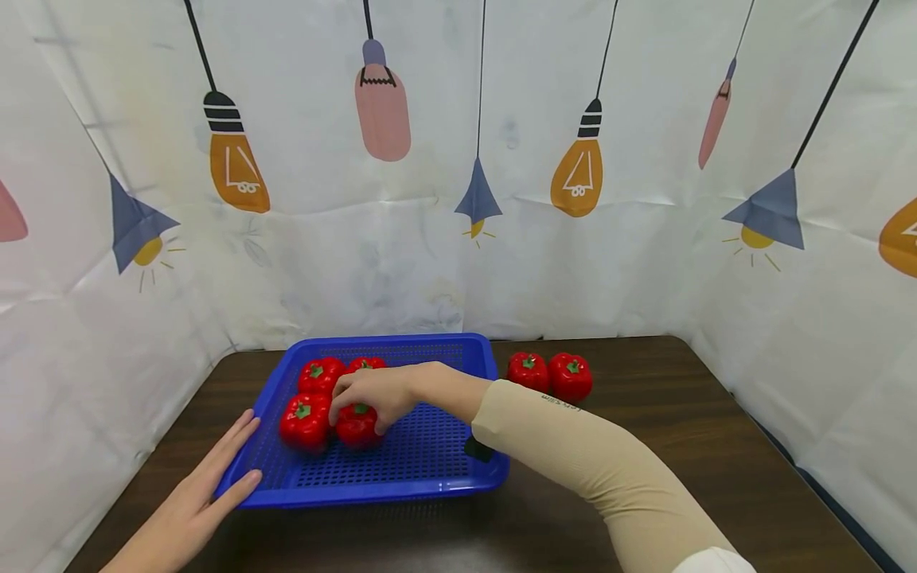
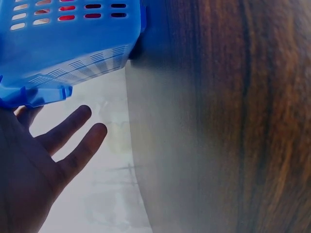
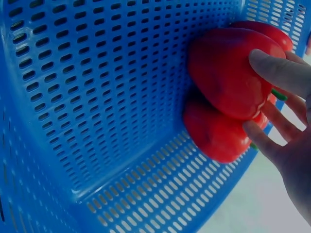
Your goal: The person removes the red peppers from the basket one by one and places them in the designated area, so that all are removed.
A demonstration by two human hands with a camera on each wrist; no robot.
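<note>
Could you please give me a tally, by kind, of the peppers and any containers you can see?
Red peppers: 6 visible (4 in the basket, 2 beside it on the table)
Blue basket: 1
Total: 7
</note>
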